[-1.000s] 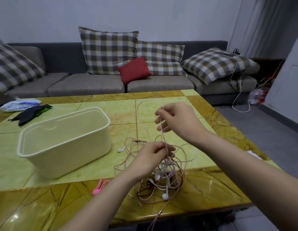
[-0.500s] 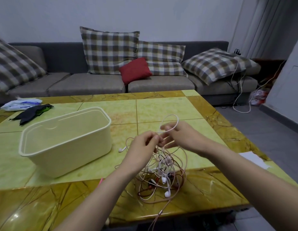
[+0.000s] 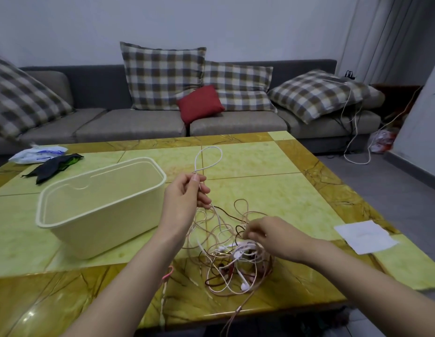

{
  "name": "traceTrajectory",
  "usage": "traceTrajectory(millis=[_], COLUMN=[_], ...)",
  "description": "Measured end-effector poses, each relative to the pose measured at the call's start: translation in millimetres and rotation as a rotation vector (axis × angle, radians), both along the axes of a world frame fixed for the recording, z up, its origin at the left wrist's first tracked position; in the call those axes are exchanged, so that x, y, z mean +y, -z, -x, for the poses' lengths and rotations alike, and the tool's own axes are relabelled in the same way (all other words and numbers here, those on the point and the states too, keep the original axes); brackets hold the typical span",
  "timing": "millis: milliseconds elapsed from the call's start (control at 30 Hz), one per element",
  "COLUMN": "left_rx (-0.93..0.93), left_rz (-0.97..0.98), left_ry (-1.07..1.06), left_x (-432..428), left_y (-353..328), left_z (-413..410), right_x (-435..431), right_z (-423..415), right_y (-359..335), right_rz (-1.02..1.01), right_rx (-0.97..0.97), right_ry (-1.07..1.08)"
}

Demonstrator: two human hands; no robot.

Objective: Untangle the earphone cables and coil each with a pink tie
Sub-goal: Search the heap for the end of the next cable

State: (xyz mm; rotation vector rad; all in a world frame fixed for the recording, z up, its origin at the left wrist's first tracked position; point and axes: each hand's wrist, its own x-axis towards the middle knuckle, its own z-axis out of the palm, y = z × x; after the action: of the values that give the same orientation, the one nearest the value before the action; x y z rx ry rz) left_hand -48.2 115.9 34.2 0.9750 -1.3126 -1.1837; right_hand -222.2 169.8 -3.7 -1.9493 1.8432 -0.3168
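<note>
A tangle of earphone cables (image 3: 232, 259), white, pinkish and dark brown, lies on the yellow-green table (image 3: 272, 190) near its front edge. My left hand (image 3: 184, 198) is raised above the table and pinches a white cable, whose loop (image 3: 209, 158) stands up above the fingers. My right hand (image 3: 265, 233) is lower, at the right side of the tangle, its fingers pinching cables there. A pink tie (image 3: 168, 273) peeks out from behind my left forearm. One cable end hangs over the front edge.
A cream plastic box (image 3: 102, 205) stands left of the tangle. A white paper sheet (image 3: 366, 235) lies at the right edge. A dark cloth (image 3: 53, 166) and a white packet (image 3: 37, 154) sit far left. A grey sofa with cushions stands behind the table.
My left hand rose with the white cable loop it now pinches. My right hand let go of the loop and dropped down to the right side of the tangle.
</note>
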Motion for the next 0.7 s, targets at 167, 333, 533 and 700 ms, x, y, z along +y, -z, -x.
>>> traceTrajectory(millis=[167, 333, 533, 700], left_rx=[-0.032, -0.001, -0.167, -0.294], left_rz=[0.018, 0.055, 0.012, -0.155], left_ry=[0.059, 0.077, 0.099, 0.309], left_x=[4, 5, 0, 14], left_y=[0, -8, -3, 15], left_z=[7, 10, 5, 15], right_x=[7, 11, -3, -15], right_z=[-28, -47, -37, -28], right_y=[-17, -16, -30, -46], right_rz=[0.020, 0.103, 0.229, 0.257], right_rx=[-0.206, -0.117, -0.250, -0.430], right_ry=[-0.122, -0.165, 0.029, 0.150])
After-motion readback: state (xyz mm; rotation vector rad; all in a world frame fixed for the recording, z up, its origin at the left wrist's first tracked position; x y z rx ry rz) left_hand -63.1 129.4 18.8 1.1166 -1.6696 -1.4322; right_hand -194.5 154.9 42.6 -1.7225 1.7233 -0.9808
